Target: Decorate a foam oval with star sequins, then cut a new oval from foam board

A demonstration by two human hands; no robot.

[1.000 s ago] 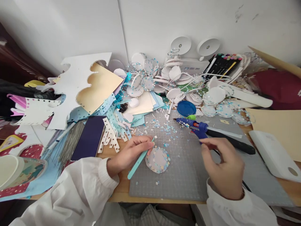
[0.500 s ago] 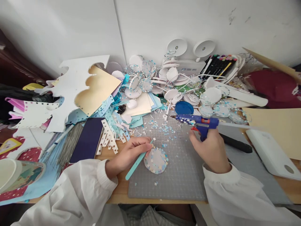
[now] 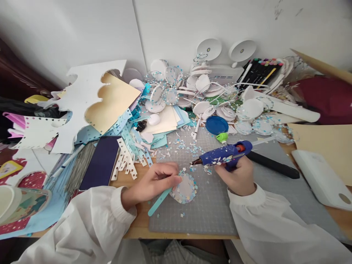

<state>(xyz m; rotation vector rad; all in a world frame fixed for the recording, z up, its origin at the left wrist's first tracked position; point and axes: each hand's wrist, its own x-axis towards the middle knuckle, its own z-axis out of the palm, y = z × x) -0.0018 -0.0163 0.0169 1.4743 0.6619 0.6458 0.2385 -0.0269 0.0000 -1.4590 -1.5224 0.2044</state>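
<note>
Two hands (image 3: 161,181), teal stick (image 3: 159,202) left, glue gun (image 3: 221,154) right; box (image 3: 236,73) lettering (image 3: 223,77) illegible.

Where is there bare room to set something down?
The grey mat is bare between the star-trimmed disc and right sleeve, below the glue gun; another grey patch lies between that sleeve, the black tool and white box. Crowded: along the wall, white discs; left, paper strips.

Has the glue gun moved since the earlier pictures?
Yes: the glue gun has come away from the blue lid, nearer the decorated disc.
</note>
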